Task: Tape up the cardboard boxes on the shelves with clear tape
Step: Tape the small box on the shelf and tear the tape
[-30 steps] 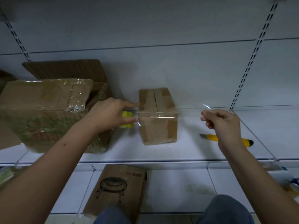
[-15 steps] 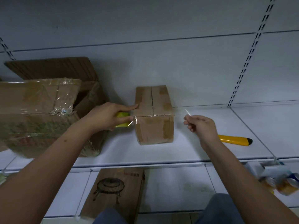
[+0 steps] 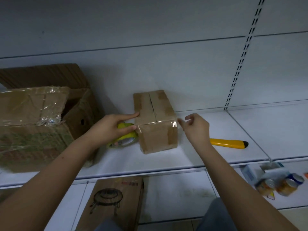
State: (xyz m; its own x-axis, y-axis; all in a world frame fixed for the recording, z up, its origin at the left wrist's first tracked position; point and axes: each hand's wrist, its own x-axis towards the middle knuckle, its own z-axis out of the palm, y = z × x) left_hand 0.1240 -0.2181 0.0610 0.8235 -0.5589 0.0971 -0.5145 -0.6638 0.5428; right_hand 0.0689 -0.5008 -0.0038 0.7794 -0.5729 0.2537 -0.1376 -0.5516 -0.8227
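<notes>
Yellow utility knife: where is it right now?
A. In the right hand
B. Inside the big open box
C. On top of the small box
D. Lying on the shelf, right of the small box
D. The yellow utility knife lies on the shelf beyond the right hand, right of the small box, untouched.

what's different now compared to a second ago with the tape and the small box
The right hand came in from out at the right to the small brown cardboard box's right top edge, so the stretched clear tape strip now lies along the box's front top edge. The left hand still grips the yellow tape dispenser at the box's left. Box and yellow utility knife stayed put.
</notes>
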